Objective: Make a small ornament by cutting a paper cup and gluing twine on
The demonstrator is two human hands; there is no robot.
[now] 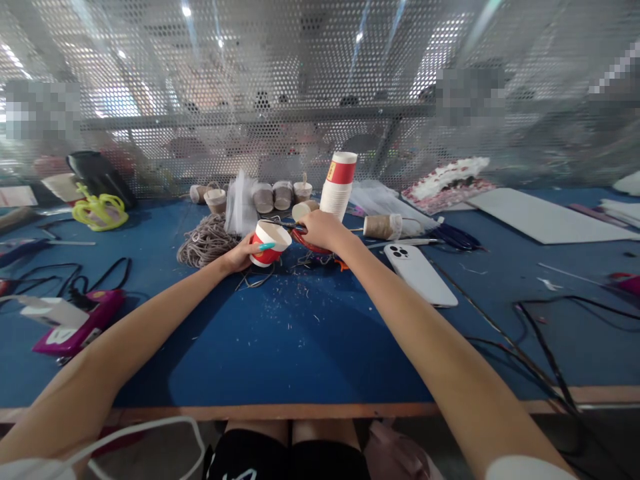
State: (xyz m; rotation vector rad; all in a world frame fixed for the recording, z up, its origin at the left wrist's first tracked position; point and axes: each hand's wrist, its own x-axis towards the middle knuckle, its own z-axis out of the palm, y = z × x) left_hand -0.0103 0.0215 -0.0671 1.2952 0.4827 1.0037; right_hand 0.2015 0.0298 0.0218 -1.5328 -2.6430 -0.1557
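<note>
A red and white paper cup (264, 252) is gripped in my left hand (242, 255), its mouth tilted up towards me. My right hand (320, 230) is closed around red-handled scissors (311, 244). Their dark blades reach left to the cup's rim; whether they touch the paper I cannot tell. Just behind my right hand rises a tall stack of paper cups (336, 193), leaning slightly. A bundle of grey-brown cord (207, 240) lies left of the held cup. Small wrapped cups (273, 195) stand behind it, beside some white netting (241, 203).
A white phone (420, 277) lies by my right forearm, near a wrapped cup on its side (383, 227). On the left are a purple power strip (83, 327) and a yellow crown-shaped object (100, 210). White board (555, 217) and black cables (545, 340) occupy the right.
</note>
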